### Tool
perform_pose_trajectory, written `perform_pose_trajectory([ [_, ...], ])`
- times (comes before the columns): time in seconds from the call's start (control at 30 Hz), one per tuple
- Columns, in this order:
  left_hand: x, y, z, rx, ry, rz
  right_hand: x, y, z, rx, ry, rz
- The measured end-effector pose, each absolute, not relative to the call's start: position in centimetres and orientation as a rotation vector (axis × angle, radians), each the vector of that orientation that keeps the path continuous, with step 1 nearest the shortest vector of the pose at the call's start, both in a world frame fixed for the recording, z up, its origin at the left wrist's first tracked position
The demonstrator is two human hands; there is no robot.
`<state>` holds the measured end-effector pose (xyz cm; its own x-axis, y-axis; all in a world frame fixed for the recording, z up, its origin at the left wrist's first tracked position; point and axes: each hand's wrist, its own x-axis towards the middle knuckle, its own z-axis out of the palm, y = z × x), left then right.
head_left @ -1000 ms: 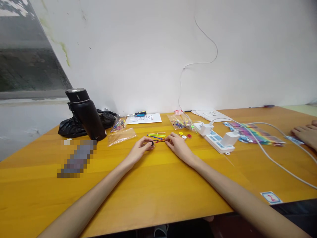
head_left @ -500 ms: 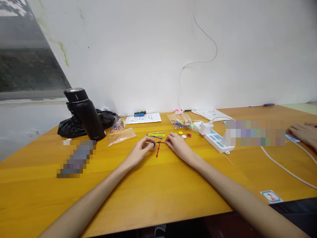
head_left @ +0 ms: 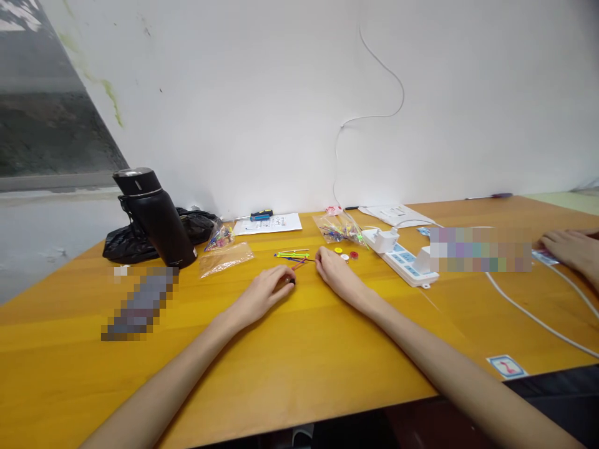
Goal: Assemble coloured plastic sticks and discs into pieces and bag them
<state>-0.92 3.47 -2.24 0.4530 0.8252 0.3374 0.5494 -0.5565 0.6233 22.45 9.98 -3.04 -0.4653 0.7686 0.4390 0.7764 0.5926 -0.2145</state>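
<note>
Lying at far left: a dark oblong item, blurred by pixels, on the yellow-brown wooden table.
Black bottle: behind that item, in front of a crumpled black plastic bag.
Flat clear bag: right of the bottle, just in front of a small bag of coloured pieces.
Screwdriver: on a printed white sheet near the wall.
Left hand: thumb and fingers pinching a small black round piece, partly hidden.
Coloured sticks: yellow-green and blue, just beyond the hands; an orange-red stick lies between the hands.
Right hand: fingers curled, tips gripping one end of a thin dark stick.
Discs: yellow, white and red, just beyond the right hand.
Power strip: white, with chargers plugged in.
Card: red mark, near table edge.
Far right: another person's hand; its grip cannot be told.
</note>
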Motion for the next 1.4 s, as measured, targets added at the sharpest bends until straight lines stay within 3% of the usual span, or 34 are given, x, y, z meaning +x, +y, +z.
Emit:
perform_pose_trajectory([
  [0.3,-1.7,4.3,-2.6,2.126,1.171,1.005,23.4,10.4,-1.3,-1.169,-1.996,0.129],
  [0.5,-0.7,4.9,-3.1,1.503,0.956,1.241,22.3,10.0,-1.4,-0.930,-1.711,0.690],
  [0.67,0.0,4.5,-3.4,1.214,0.834,1.158,21.2,9.4,-1.9,-0.798,-1.716,1.020],
  [1.07,0.4,4.4,-3.2,1.121,0.776,1.255,20.2,8.2,-1.7,-0.796,-1.697,1.224],
  [1.4,0.3,4.7,-3.2,1.143,0.812,1.327,20.1,7.8,-1.8,-0.843,-1.763,1.159],
])
